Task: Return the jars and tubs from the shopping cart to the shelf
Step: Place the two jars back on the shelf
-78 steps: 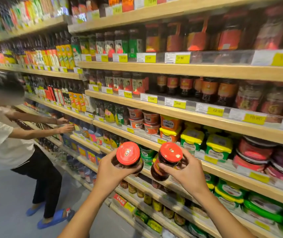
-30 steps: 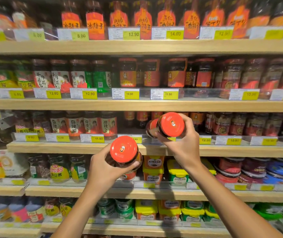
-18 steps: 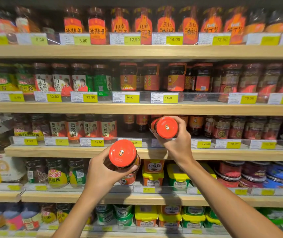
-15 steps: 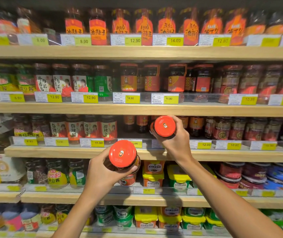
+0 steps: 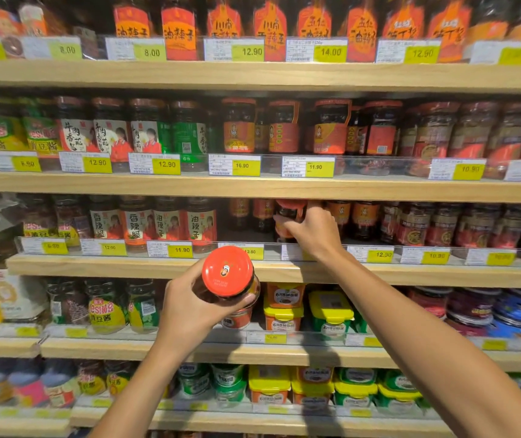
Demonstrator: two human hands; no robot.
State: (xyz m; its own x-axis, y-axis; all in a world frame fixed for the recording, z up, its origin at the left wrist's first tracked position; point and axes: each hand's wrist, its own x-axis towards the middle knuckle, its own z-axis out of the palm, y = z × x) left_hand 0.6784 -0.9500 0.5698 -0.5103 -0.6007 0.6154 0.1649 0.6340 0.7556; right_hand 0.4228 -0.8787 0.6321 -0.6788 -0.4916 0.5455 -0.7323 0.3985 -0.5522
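Note:
My left hand [image 5: 189, 308] grips a glass jar with a red lid [image 5: 227, 270], held tilted toward me in front of the wooden shelf [image 5: 126, 267]. My right hand [image 5: 312, 229] reaches into that same shelf level and is closed around a second red-lidded jar [image 5: 289, 213], which stands upright among dark sauce jars. Only that jar's lid and part of its side show past my fingers. The shopping cart is out of view.
Wooden shelves run across the whole view, packed with sauce jars [image 5: 199, 222] and yellow price tags [image 5: 183, 249]. A dark gap [image 5: 246, 222] lies left of my right hand. Yellow-lidded tubs [image 5: 330, 308] fill the lower shelves.
My right hand has pushed its jar forward from in front of the shelf edge into the shelf, now upright among the other jars. My left hand and its jar have stayed in place.

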